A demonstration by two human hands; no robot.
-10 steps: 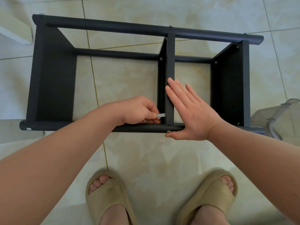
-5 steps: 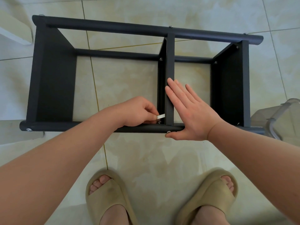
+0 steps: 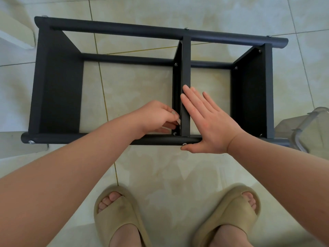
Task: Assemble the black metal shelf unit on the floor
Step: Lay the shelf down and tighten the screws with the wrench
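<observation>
The black shelf [image 3: 58, 86] is laid on the tiled floor [image 3: 160, 175], just beyond two sandals [image 3: 121, 214]. A small pale tool [image 3: 179, 120], barely seen, is pinched by the curled left hand [image 3: 156, 118] beside the middle panel [image 3: 186, 77]. The right hand [image 3: 208, 125] is laid flat, fingers straight, against that panel and the near rail [image 3: 106, 139].

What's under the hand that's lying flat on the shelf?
Under the right hand are the edge of the middle panel and the front bar, with floor showing between its fingers. The stretch of bar beneath the palm is covered.
</observation>
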